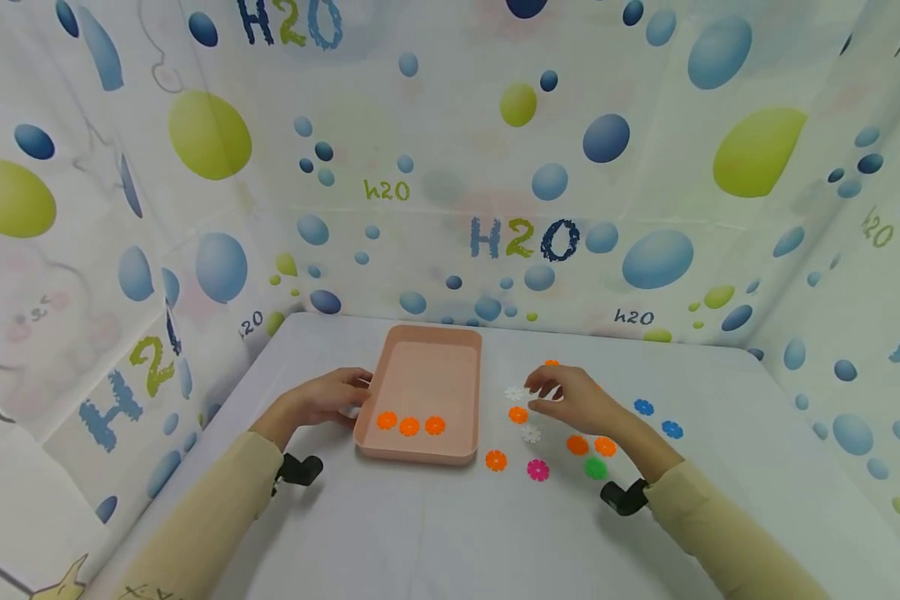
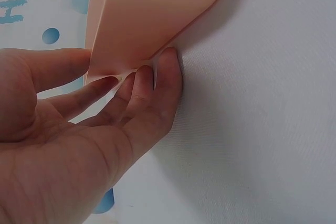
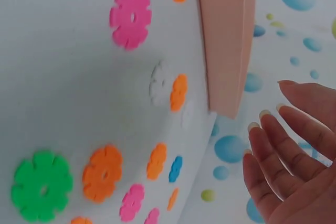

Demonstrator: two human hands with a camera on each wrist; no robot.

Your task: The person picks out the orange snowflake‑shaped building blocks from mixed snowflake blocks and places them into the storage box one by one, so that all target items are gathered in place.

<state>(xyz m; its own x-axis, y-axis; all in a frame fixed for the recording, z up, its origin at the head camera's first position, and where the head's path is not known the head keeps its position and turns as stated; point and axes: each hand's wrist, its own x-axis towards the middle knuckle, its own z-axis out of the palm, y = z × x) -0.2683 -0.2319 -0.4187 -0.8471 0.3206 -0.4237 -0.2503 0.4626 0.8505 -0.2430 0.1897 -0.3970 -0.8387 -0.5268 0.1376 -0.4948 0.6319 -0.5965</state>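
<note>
My left hand (image 1: 322, 398) holds the left side of a pink rectangular tray (image 1: 435, 367). In the left wrist view the thumb lies against the tray wall (image 2: 152, 14) and curled fingers meet its lower edge. Three orange notched plastic discs (image 1: 409, 427) lie in a row at the tray's near end. My right hand (image 1: 573, 402) hovers right of the tray with bent, parted fingers; the right wrist view shows nothing between them. Below and beside it lie a white disc (image 1: 530, 433) and an orange disc (image 1: 518, 415).
More notched discs lie on the white cloth right of the tray: a pink disc (image 1: 537, 470), a green disc (image 1: 596, 468), two blue discs (image 1: 643, 407) and several orange ones. A patterned curtain (image 1: 450, 167) hangs behind and at both sides. Each wrist wears a black camera mount (image 1: 624, 498).
</note>
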